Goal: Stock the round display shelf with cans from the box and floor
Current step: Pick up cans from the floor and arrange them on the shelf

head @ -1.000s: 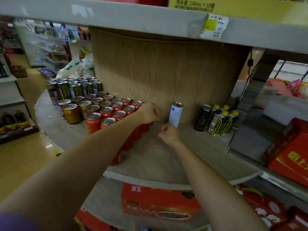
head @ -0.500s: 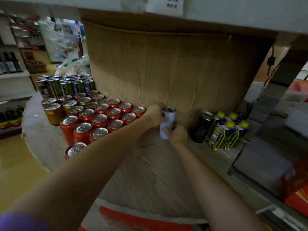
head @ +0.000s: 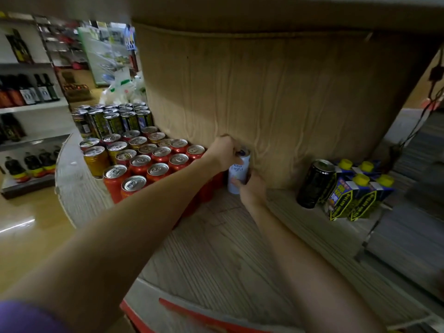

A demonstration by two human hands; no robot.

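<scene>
Round display shelf (head: 216, 255), grey wood-grain board, wrapped around a wide tan central column (head: 276, 97). Everything below placed relative to that column.

Left of the column, against its base: a packed block of red cans (head: 158, 168), all upright, silver tops and pull tabs facing up, rows touching. Just outside them toward the shelf rim, a few gold cans (head: 96, 161), also upright. Farther back along the column's left curve, a cluster of dark cans with yellow print (head: 113, 121), upright, tightly grouped.

Right of the column's front: one tall black can (head: 313, 185), upright, touching a group of blue-and-yellow cartons with yellow caps (head: 355, 195), caps up.

Directly at the column's front, close against its face: a slim pale blue-white can (head: 237, 173), long axis vertical, silver top up, printed label facing outward away from the column, base at or just above the board; contact not clear.

Left hand (head: 222, 152) curled around the can's upper part, fingers over the rim. Right hand (head: 252, 191) gripping the lower body, thumb across the front. Both hands clamped on the same can.

Below the shelf's front edge, part of a red box (head: 192, 318).
</scene>
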